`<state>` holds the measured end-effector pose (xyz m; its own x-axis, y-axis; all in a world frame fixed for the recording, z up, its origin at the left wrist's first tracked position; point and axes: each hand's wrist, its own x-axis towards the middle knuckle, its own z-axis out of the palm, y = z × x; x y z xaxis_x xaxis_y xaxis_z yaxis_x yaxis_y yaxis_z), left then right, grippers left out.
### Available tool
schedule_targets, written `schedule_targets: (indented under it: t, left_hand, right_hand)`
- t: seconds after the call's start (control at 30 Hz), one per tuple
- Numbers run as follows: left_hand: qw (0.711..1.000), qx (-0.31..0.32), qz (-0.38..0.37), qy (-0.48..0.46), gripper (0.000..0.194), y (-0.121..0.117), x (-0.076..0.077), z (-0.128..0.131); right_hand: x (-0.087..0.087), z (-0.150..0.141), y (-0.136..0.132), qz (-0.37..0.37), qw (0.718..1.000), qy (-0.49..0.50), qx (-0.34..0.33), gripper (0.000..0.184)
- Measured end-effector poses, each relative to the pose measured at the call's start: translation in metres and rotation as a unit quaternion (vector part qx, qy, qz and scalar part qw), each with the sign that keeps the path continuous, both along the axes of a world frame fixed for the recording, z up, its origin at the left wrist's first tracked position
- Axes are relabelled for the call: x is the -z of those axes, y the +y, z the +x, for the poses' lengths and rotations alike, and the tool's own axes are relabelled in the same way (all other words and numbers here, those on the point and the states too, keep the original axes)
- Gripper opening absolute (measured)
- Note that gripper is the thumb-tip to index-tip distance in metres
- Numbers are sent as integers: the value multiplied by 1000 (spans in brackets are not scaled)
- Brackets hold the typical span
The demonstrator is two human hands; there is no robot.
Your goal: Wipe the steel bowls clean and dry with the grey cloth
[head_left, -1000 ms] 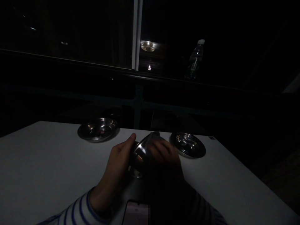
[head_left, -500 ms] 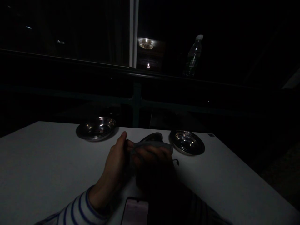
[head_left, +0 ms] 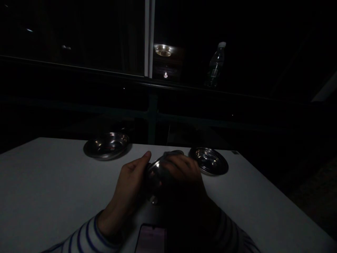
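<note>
A shiny metal bowl (head_left: 154,177) is tilted up over the middle of the table, its inner side partly in view. My left hand (head_left: 130,179) grips its left edge, thumb up on the rim. Across the bowl's far right part lies my right hand (head_left: 184,170), fingers bent over a grey cloth (head_left: 171,153) pressed against the metal. Deep shadow hides the right palm and much of the bowl. A small bright spot shows just below the bowl; I cannot make out what it is.
On the white table (head_left: 65,186) stand a metal bowl at the back left (head_left: 105,146) and another metal bowl at the back right (head_left: 209,161). A phone (head_left: 151,239) lies at the near edge. Behind, a plastic bottle (head_left: 216,65) stands by the dark window.
My right hand and the cloth have moved up and slightly right across the held bowl, baring its shiny inside. My left hand still grips the edge. The bowl's tilt has changed.
</note>
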<state>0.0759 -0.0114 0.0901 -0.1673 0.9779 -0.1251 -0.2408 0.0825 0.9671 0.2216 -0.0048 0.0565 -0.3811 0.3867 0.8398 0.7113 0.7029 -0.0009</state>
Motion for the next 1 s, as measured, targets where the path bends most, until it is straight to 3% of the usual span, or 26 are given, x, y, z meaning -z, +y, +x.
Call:
schedule_targets:
  t: [0.1, 0.17, 0.33, 0.4, 0.6, 0.83, 1.0]
  left_hand:
    - [1000, 7, -10, 9, 39, -1, -3, 2]
    - [1000, 12, -10, 9, 38, -2, -4, 2]
    - [1000, 6, 1, 4, 37, -1, -5, -1]
    - [1000, 2, 3, 6, 39, -1, -4, -2]
    - [1000, 17, 9, 3, 39, -3, -8, -2]
    - [1000, 17, 21, -6, 42, -5, -11, -2]
    - [1000, 18, 5, -1, 45, -5, -10, -3]
  right_hand:
    - [0, 15, 16, -63, 993, 103, 15, 27]
    - [0, 17, 18, -67, 990, 124, 29, 29]
    - [-1, 4, 4, 25, 1000, 5, 6, 29]
    - [-2, 5, 4, 28, 1000, -2, -7, 24]
    - [0, 26, 23, -126, 979, 157, 30, 30]
    - [-1, -7, -6, 53, 998, 9, 27, 26]
    - [1, -6, -10, 82, 995, -61, 17, 29]
